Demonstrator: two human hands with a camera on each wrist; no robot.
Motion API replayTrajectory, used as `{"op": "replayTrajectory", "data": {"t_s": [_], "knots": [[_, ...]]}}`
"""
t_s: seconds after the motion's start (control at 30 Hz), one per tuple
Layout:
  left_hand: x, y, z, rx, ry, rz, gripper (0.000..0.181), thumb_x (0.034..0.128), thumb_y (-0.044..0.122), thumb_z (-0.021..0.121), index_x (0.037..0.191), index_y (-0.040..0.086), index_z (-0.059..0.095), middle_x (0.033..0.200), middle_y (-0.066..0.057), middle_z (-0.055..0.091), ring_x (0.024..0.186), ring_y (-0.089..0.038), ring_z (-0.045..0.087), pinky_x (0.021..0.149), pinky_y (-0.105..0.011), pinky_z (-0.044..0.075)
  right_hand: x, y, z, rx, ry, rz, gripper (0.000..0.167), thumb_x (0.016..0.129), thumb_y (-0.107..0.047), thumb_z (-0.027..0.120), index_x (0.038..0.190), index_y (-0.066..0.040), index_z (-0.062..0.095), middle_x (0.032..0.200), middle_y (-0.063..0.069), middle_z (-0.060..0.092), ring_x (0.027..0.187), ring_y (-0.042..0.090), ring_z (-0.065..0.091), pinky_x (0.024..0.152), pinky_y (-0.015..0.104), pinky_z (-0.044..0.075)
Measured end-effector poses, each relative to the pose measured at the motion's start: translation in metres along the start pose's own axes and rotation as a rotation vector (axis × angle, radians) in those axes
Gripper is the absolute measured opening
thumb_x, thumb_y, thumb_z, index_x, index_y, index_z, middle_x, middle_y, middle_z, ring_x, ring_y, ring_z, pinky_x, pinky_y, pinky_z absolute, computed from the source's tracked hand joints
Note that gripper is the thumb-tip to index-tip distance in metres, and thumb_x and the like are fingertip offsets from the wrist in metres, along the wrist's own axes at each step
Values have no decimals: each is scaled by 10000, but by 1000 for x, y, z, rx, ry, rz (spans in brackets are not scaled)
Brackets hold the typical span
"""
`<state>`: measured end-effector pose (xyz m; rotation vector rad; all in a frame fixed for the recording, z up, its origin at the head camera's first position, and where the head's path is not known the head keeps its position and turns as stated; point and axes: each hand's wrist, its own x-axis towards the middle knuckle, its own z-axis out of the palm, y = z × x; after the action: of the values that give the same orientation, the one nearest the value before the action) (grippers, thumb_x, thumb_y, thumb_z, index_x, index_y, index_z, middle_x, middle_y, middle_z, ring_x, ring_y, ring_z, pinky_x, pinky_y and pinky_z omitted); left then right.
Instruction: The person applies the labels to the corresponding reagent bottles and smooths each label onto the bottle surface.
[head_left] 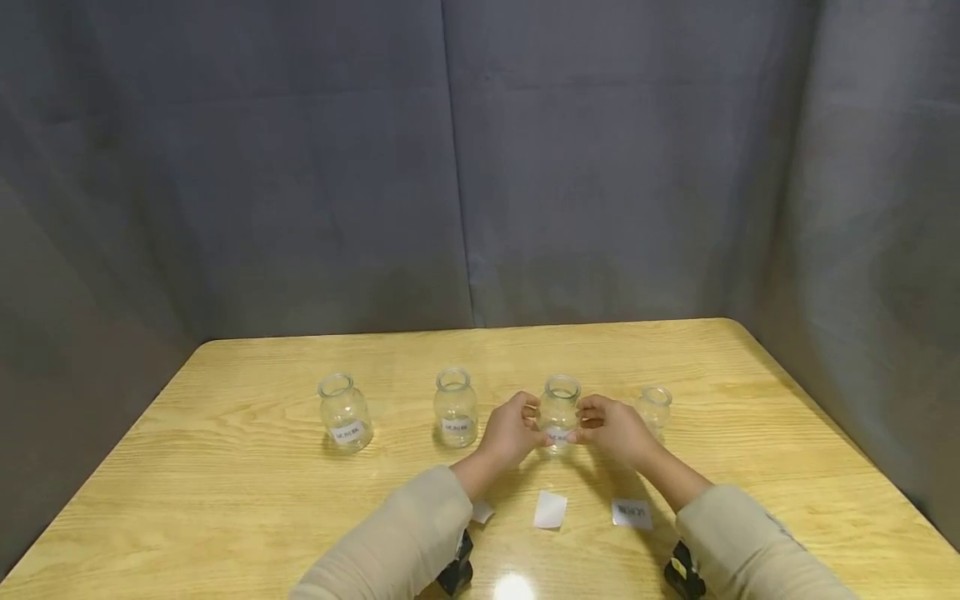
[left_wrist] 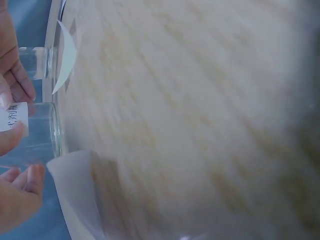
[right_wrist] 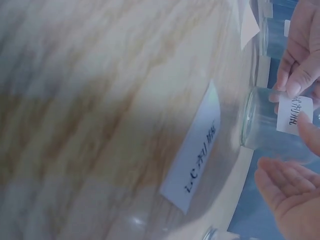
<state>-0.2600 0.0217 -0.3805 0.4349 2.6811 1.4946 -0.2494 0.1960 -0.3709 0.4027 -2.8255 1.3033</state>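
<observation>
Both hands are at a clear glass jar (head_left: 559, 408), the third from the left, standing upright on the table. My left hand (head_left: 513, 432) holds its left side, fingers curved toward the back and thumb on the white printed label (right_wrist: 289, 114). From the other side my right hand (head_left: 613, 427) holds the jar, its thumb on the label's right part. The label lies across the jar's front. In the right wrist view, the right hand's (right_wrist: 295, 192) fingers lie along the glass. Part of the jar is hidden behind the hands.
Two labelled jars, one far left (head_left: 345, 414) and one nearer (head_left: 456, 408), stand leftward. Another jar (head_left: 655, 408) is partly behind the right hand. In front lie a printed label (head_left: 632, 513), a white paper piece (head_left: 551, 509) and another scrap (head_left: 482, 512) by the left sleeve.
</observation>
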Motion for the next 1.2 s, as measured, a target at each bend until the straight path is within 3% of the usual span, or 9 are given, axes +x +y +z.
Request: {"op": "replayTrajectory", "data": {"t_s": [0.3, 0.5, 0.67, 0.87, 1.2], "knots": [[-12, 4, -4, 9, -1, -47, 491, 720, 105, 692, 1128, -9, 444, 1075, -138, 513, 986, -282, 486, 790, -357, 441, -17, -4, -7, -37, 9, 24, 487, 756, -221, 658, 1092, 87, 486, 1036, 211, 546, 942, 337, 525, 786, 416, 437], [-23, 3, -7, 31, -36, -91, 329, 713, 104, 696, 970, -7, 524, 951, -88, 533, 855, -232, 512, 683, -296, 467, -32, -1, -11, -4, -33, 23, 450, 767, -198, 649, 1076, 92, 496, 994, 171, 562, 895, 295, 543, 749, 393, 455], [-32, 5, -8, 9, -78, -91, 273, 708, 119, 701, 895, 5, 537, 855, -44, 520, 761, -173, 491, 620, -254, 457, -44, 3, -15, -17, -72, 12, 447, 769, -233, 641, 1061, 79, 509, 979, 145, 563, 889, 285, 536, 755, 424, 445], [-39, 14, 0, -72, -130, -90, 255, 707, 89, 696, 890, -9, 548, 819, -24, 506, 750, -161, 479, 616, -254, 446, -56, 10, -22, -19, -129, 0, 444, 785, -235, 622, 1067, 85, 498, 973, 131, 551, 890, 279, 522, 749, 446, 438], [-41, 24, 17, -100, -218, -77, 239, 707, 52, 685, 893, -6, 546, 800, -10, 503, 756, -156, 476, 693, -293, 451, -68, 21, -28, 26, -224, -40, 436, 768, -208, 635, 1047, 92, 486, 923, 101, 544, 849, 223, 519, 708, 412, 455]]}}
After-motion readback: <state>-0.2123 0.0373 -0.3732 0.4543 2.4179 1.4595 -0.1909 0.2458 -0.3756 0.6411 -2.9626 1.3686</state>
